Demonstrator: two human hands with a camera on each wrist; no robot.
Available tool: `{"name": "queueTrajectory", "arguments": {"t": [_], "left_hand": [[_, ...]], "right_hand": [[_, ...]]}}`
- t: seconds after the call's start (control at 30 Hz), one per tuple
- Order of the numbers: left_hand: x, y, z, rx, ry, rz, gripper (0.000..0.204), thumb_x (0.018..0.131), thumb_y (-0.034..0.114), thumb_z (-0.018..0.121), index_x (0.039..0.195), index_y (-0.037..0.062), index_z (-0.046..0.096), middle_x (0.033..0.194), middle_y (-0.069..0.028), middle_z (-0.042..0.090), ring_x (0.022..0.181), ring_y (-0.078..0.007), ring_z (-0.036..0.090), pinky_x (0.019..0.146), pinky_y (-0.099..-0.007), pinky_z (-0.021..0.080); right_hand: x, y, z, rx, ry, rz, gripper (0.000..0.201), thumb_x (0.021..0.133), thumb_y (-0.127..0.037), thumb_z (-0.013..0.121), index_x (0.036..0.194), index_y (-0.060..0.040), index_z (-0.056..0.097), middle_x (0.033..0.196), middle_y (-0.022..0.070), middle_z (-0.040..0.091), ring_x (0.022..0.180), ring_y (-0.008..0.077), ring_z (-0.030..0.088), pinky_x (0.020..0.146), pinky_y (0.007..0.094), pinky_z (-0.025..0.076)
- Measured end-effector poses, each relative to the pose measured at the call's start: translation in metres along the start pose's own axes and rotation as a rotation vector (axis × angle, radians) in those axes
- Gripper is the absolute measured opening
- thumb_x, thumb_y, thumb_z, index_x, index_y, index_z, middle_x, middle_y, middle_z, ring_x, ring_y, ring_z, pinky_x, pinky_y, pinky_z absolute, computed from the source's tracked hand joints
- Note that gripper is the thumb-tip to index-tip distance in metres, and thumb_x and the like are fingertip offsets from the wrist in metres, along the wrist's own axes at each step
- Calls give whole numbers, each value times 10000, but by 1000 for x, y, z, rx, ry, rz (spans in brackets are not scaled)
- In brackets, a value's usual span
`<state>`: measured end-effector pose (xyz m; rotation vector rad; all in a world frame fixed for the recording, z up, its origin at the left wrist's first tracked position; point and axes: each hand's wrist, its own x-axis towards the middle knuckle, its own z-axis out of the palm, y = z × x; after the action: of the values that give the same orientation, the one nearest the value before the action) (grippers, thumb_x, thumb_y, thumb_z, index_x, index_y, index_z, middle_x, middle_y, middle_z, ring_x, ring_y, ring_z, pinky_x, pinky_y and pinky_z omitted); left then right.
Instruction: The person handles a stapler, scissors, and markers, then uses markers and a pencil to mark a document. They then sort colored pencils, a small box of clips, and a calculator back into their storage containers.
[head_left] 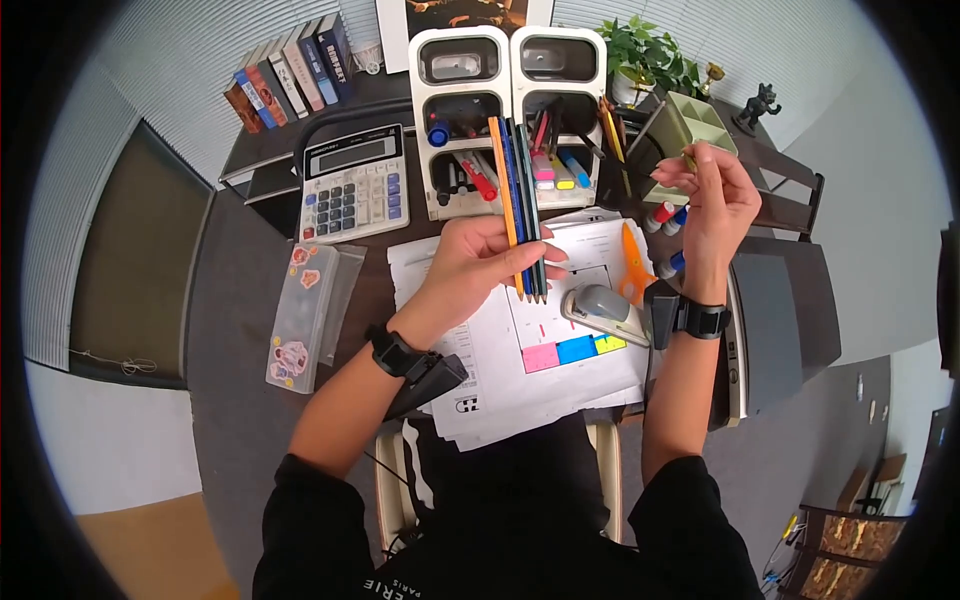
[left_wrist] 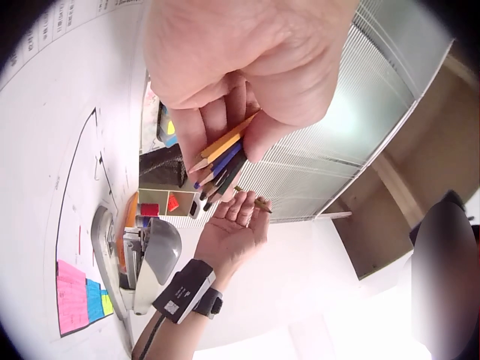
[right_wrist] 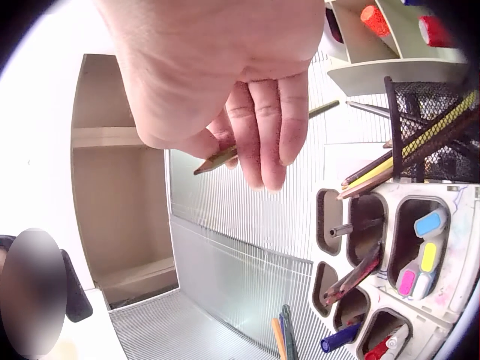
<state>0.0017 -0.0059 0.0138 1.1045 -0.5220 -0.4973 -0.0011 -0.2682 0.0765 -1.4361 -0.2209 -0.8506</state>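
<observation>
Over the papers, my left hand (head_left: pixel 470 265) grips a bundle of several pencils (head_left: pixel 518 185): an orange one, a blue one and dark ones. Their sharpened points face down toward me in the head view. Raised at the right, my right hand (head_left: pixel 718 195) pinches one olive-gold pencil (right_wrist: pixel 215 160) between thumb and fingertips, its sharpened end showing past the thumb in the right wrist view. Below that hand, a black mesh holder (right_wrist: pixel 415 91) contains several pencils, tilted. In front of the left hand stands a white organizer (head_left: pixel 508 75) with markers and highlighters in its compartments.
Printed papers (head_left: pixel 470 350) lie under the left hand, bearing a stapler (head_left: pixel 600 308) and orange scissors (head_left: pixel 633 260). A calculator (head_left: pixel 355 190) and a clear pencil case (head_left: pixel 300 320) sit at left. A pale green divided box (head_left: pixel 700 120) stands by the right hand, a dark printer-like machine (head_left: pixel 780 320) at right.
</observation>
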Motion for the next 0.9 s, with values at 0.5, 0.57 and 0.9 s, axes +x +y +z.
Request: {"name": "queueTrajectory", "arguments": {"t": [0.5, 0.57, 0.9], "left_hand": [[-3, 3, 6, -11, 21, 39, 251, 981, 95, 624, 1180, -58, 617, 1064, -207, 712, 982, -307, 722, 852, -374, 607], [-1, 4, 6, -34, 42, 77, 250, 981, 114, 630, 1169, -52, 625, 1058, -205, 714, 978, -305, 723, 845, -375, 608], [-1, 2, -1, 25, 80, 58, 260, 982, 149, 638, 1164, -36, 633, 1063, -198, 717, 975, -290, 726, 816, -362, 611]], "right_hand": [[-29, -18, 35, 11, -714, 348, 317, 908, 66, 642, 1202, 30, 529, 970, 182, 748, 927, 204, 726, 872, 321, 558], [-31, -14, 36, 9, -712, 337, 271, 917, 59, 634, 1173, 33, 549, 970, 179, 748, 949, 200, 720, 892, 328, 548], [-23, -1, 27, 6, -563, 290, 180, 930, -45, 694, 772, 38, 669, 917, 121, 730, 945, 178, 695, 842, 304, 536]]}}
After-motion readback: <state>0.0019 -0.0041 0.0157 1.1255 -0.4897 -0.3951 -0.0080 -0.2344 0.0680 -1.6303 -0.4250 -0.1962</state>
